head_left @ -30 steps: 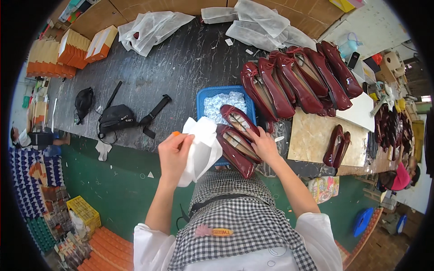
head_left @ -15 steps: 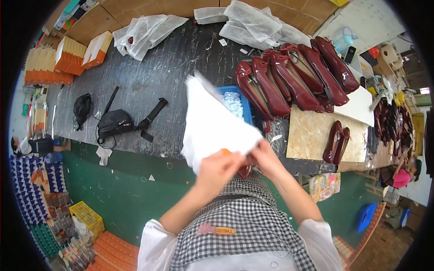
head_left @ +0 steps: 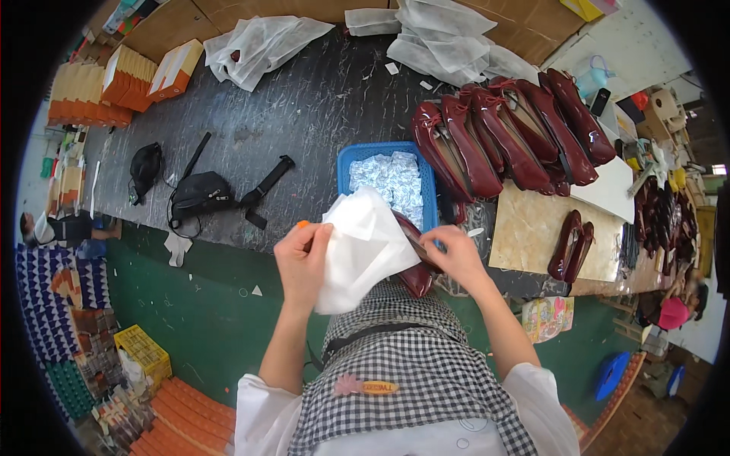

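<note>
A thin white sheet [head_left: 363, 251], folded and creased, hangs from my left hand [head_left: 303, 262], which is closed on its left edge. Something small and orange shows at that hand's fingertips. My right hand [head_left: 456, 257] is closed beside a glossy dark red flat shoe [head_left: 417, 278], with a bit of blue at its fingers; what it pinches is hidden. Partly covered by the sheet, the shoe is at the table's front edge, close to my checked apron. Just behind the sheet stands a blue basket [head_left: 344, 161] full of small clear, shiny packets [head_left: 388, 181].
Several dark red flats [head_left: 506, 140] are piled to the right, and a pair [head_left: 570, 247] lies on a beige board [head_left: 521, 235]. Black pouches [head_left: 201, 199] with straps lie left. White wrappings [head_left: 441, 42] and orange-white boxes [head_left: 175, 70] line the back of the dark table [head_left: 258, 114].
My hands have moved apart. The sheet has come down and left, held now in my left hand only. The blue basket and the red shoe at the table edge have come into fuller view.
</note>
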{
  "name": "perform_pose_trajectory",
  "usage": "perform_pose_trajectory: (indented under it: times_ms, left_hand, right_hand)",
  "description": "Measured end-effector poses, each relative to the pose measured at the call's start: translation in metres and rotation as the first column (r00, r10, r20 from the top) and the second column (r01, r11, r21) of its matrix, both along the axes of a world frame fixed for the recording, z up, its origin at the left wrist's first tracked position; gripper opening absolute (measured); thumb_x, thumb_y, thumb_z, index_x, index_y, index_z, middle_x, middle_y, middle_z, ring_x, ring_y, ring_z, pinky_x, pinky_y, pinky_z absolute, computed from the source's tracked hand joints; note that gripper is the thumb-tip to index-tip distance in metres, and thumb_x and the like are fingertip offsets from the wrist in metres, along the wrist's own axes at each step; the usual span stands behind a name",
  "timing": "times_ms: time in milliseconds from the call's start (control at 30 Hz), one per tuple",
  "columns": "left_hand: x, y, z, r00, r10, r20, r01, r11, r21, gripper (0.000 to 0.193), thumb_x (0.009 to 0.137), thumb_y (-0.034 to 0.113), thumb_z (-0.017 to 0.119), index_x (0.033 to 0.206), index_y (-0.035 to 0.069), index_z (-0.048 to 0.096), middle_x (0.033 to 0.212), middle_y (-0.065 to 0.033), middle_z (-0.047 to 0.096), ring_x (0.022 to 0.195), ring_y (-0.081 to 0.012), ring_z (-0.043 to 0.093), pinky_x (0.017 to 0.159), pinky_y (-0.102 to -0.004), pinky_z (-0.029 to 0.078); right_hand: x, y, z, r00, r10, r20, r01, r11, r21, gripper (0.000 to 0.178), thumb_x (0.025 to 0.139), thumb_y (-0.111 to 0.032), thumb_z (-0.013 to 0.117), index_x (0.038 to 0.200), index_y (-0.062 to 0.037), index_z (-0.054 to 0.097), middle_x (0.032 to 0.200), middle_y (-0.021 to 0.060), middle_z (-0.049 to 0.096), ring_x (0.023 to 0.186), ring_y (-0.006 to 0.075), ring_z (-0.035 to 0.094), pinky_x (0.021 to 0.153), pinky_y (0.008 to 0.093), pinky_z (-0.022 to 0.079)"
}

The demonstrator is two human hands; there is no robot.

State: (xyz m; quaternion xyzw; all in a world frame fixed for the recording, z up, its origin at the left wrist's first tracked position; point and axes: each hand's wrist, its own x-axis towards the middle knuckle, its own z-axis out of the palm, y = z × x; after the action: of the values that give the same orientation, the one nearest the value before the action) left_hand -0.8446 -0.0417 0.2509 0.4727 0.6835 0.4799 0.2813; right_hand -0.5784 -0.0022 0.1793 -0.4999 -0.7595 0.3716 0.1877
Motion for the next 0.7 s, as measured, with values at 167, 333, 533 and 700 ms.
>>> perform_pose_trajectory:
  times_ms: [167, 333, 533, 700]
  left_hand:
    - [-0.002, 0.015, 0.016, 0.962, -0.123, -0.245, 0.134, 0.991, 0.030, 0.009, 0.083, 0.005, 0.067, 0.083, -0.004, 0.067, 0.061, -0.0062, 0.049, 0.052, -0.0114, 0.043, 0.049, -0.0267, 0.033]
    - [0.000, 0.028, -0.006, 0.888, -0.212, -0.408, 0.221, 0.975, -0.026, 0.011, 0.085, 0.012, 0.066, 0.084, 0.002, 0.069, 0.070, -0.0114, 0.057, 0.058, -0.0271, 0.057, 0.054, -0.0372, 0.044]
    - [0.042, 0.024, -0.024, 0.897, -0.352, -0.269, 0.354, 0.934, -0.043, 0.015, 0.087, 0.018, 0.062, 0.085, 0.005, 0.069, 0.075, -0.0143, 0.061, 0.066, -0.0326, 0.062, 0.060, -0.0401, 0.049]
    - [0.068, -0.004, 0.018, 0.906, -0.418, -0.064, 0.421, 0.905, 0.053, 0.009, 0.080, 0.010, 0.071, 0.087, 0.004, 0.071, 0.070, -0.0121, 0.062, 0.062, -0.0235, 0.063, 0.057, -0.0330, 0.049]
  right_hand:
    - [0.016, -0.030, -0.055, 0.967, 0.041, 0.251, -0.001, 0.988, -0.156, 0.043, 0.092, -0.021, 0.054, 0.134, -0.0144, 0.048, 0.118, 0.0213, 0.060, 0.108, 0.0342, 0.059, 0.091, 0.0410, 0.047]
    - [0.058, -0.018, 0.027, 0.973, -0.225, -0.042, 0.212, 0.955, -0.207, 0.038, 0.096, -0.019, 0.049, 0.132, -0.0048, 0.052, 0.109, 0.0169, 0.067, 0.095, 0.0261, 0.066, 0.084, 0.0333, 0.049]
    - [0.053, -0.046, 0.118, 0.996, -0.024, -0.088, -0.017, 0.895, -0.446, 0.038, 0.097, -0.020, 0.049, 0.132, -0.0051, 0.052, 0.115, 0.0150, 0.065, 0.102, 0.0180, 0.062, 0.091, 0.0305, 0.046]
    - [-0.043, -0.002, 0.072, 0.443, -0.721, -0.532, 0.054, 0.614, -0.787, 0.043, 0.100, -0.024, 0.043, 0.136, -0.0014, 0.040, 0.112, 0.0116, 0.061, 0.096, 0.0189, 0.063, 0.076, 0.0335, 0.056]
